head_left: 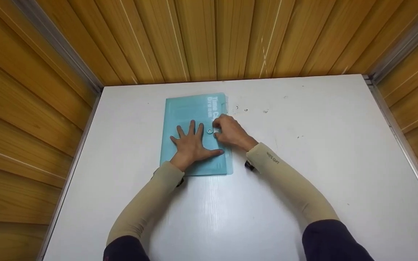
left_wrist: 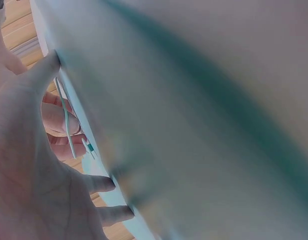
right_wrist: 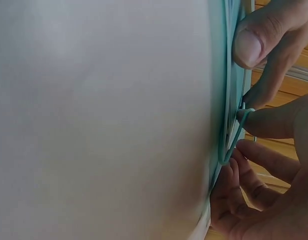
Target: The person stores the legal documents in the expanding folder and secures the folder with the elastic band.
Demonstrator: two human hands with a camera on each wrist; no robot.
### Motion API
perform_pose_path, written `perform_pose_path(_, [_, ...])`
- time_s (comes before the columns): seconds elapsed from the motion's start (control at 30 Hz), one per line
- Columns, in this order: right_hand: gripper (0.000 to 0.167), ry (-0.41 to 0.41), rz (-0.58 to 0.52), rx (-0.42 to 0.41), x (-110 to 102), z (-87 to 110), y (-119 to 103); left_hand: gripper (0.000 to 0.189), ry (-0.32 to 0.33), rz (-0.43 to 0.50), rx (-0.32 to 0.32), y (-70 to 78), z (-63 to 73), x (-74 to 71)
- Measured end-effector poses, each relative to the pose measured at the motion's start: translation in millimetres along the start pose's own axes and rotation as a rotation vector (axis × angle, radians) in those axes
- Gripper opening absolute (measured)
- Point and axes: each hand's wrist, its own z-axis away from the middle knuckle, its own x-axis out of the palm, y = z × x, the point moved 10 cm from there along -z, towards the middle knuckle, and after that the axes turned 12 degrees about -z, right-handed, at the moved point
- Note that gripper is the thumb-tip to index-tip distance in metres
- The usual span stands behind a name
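A translucent teal plastic document folder (head_left: pixel 180 108) with white lettering and a round snap button (head_left: pixel 209 131) lies flat on the white table. My left hand (head_left: pixel 189 146) rests on it with fingers spread, its thumb near the folder's right side. At the right edge, beside the snap button, my right hand (head_left: pixel 230 132) pinches the folder's flap between thumb and curled fingers. In the right wrist view the flap (right_wrist: pixel 227 145) bends up in a loop at the fingertips of the right hand (right_wrist: pixel 273 185). The left thumb (right_wrist: pixel 248 47) presses close by.
The white table (head_left: pixel 321 163) has small dark marks (head_left: pixel 246 110) right of the folder. Wood-grain panels (head_left: pixel 230 40) wall in its back and sides, with metal framing (head_left: pixel 60 43) at the corners.
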Motion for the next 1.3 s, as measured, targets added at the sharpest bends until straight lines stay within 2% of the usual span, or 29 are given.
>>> perform_pose_path(0.17, [0.032,0.004,0.071,0.024,4.0,-2.9,-2.3,0.135,-0.003,-0.002,-0.001,0.8,-0.6,-0.3])
perform_pose_path(0.6, [0.024,0.019,0.181,-0.028,10.5,-11.8,-13.2,0.133,-0.004,0.017,0.018,0.8,0.9,-1.0])
perform_pose_path(0.93, [0.022,0.003,0.196,-0.03,11.4,-16.0,-13.4,0.132,0.01,0.027,0.015,2.2,-0.2,-3.8])
perform_pose_path(1.3, [0.02,0.017,0.198,-0.023,12.5,-13.6,-16.5,0.132,-0.005,0.025,0.007,1.3,0.7,-1.7])
